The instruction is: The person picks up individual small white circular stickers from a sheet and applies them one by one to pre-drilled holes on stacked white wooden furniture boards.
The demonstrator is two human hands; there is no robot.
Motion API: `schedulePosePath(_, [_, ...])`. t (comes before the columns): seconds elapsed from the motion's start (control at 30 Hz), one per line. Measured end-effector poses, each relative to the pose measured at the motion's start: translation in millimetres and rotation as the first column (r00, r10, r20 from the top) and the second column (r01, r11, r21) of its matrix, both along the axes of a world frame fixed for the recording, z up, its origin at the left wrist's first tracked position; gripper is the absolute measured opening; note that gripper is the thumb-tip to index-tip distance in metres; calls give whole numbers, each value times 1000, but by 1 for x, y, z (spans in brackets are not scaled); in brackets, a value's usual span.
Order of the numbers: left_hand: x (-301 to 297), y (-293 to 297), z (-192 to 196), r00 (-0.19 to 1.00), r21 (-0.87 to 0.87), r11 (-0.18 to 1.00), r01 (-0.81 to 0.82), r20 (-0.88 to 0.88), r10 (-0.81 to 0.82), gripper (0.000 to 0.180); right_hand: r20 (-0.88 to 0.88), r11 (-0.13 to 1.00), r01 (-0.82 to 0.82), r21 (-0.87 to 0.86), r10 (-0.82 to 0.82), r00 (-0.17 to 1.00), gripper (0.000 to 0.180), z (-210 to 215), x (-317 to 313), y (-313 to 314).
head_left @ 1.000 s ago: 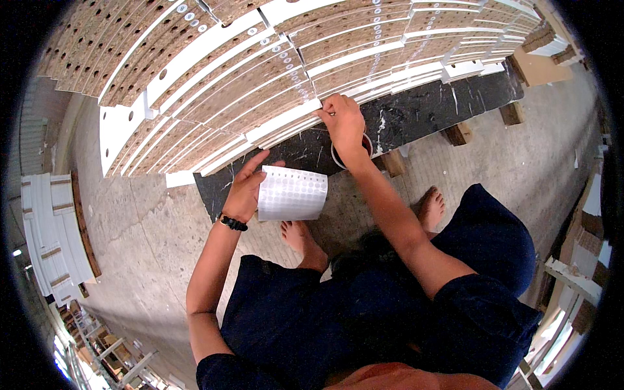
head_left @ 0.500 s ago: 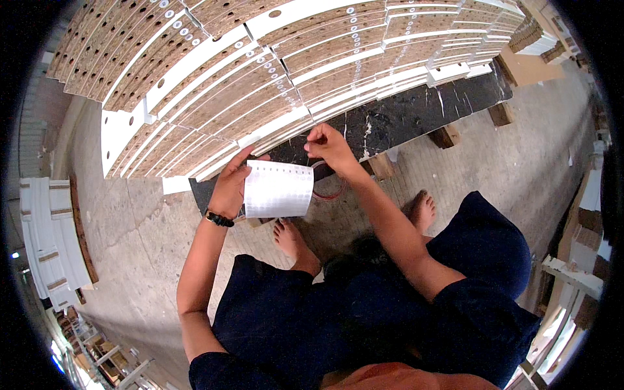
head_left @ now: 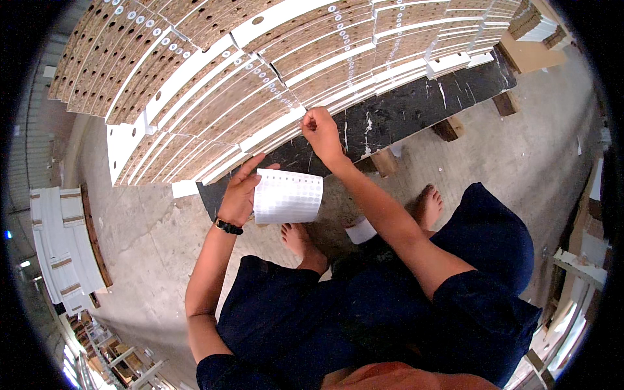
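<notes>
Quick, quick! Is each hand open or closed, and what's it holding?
Left hand: closed on a sheet of round stickers.
Right hand: pinched closed by the particleboard stack; can't tell if it holds anything.

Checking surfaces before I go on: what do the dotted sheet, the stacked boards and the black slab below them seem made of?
Dotted sheet: paper or plastic film, glossy; it curves and shines. Stacked boards: likely particleboard, given the speckled brown, with smooth white, perhaps laminated, parts. Black slab: possibly coated board, from its dark face; white streaks could be pattern or scuffs.
</notes>
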State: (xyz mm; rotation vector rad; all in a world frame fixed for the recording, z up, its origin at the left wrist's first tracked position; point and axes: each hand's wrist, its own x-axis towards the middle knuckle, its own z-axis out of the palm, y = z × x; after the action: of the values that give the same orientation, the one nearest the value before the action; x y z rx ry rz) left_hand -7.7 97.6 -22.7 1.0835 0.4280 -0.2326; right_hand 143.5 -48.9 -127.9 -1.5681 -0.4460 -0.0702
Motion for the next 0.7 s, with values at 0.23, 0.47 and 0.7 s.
schedulePosePath(0.23, [-6,9,-6,1000,28,1000,-12,-12,12,46,168,991,127,-44,-118,979,19,0,-2,4])
schedulePosePath(0.47, [-7,9,-6,1000,-4,1000,-27,-13,27,45,118,973,227,-31,-222,968,21,-1,8,-2])
schedulePosePath(0.7, [-24,18,-22,1000,216,976,-29,-2,31,40,69,967,-110,-229,129,989,17,12,-6,-1])
